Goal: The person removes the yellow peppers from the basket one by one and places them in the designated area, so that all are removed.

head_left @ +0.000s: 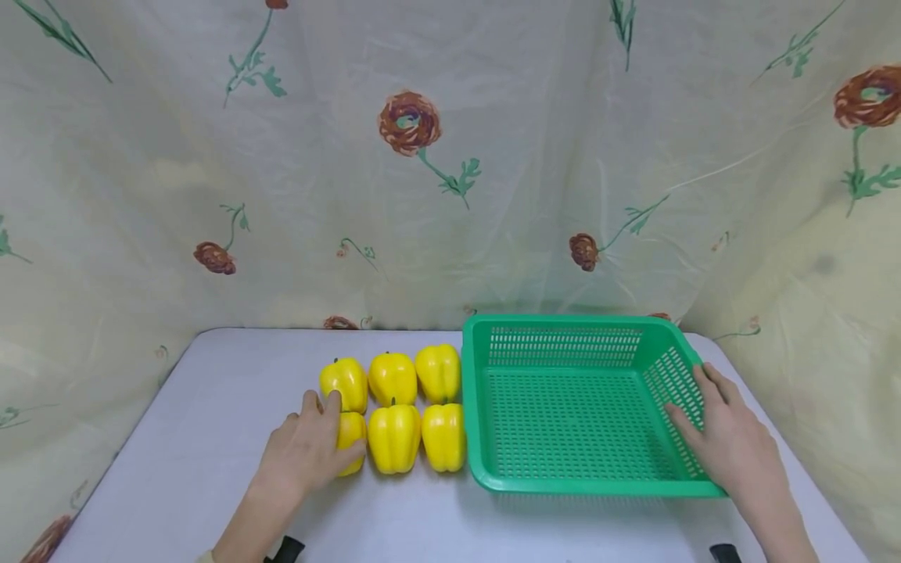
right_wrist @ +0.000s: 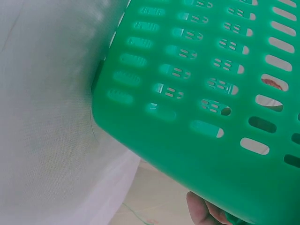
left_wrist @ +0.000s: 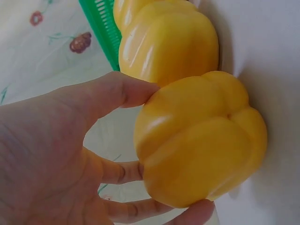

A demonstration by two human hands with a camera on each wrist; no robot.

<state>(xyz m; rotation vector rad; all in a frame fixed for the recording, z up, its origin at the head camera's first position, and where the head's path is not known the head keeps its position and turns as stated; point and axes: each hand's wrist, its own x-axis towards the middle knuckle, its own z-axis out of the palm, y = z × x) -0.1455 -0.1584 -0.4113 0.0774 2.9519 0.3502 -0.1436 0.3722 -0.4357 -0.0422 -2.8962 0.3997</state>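
Observation:
Several yellow bell peppers (head_left: 393, 439) stand side by side in two rows on the table. My left hand (head_left: 303, 447) holds the front-left yellow bell pepper (left_wrist: 201, 140), thumb on one side and fingers on the other. In the left wrist view, another pepper (left_wrist: 168, 42) touches it from behind. To the right of the peppers sits a green plastic basket (head_left: 598, 489) with slotted walls and nothing inside. My right hand (head_left: 742, 442) grips its right rim, the thumb reaching inside. Only some fingertips (right_wrist: 199, 208) show in the right wrist view, under the basket's edge.
The table (head_left: 232, 407) has a pale cover. A flower-printed curtain (head_left: 338, 195) hangs behind it and along both sides. Two small black objects (head_left: 287, 549) poke in at the bottom edge, one near each forearm.

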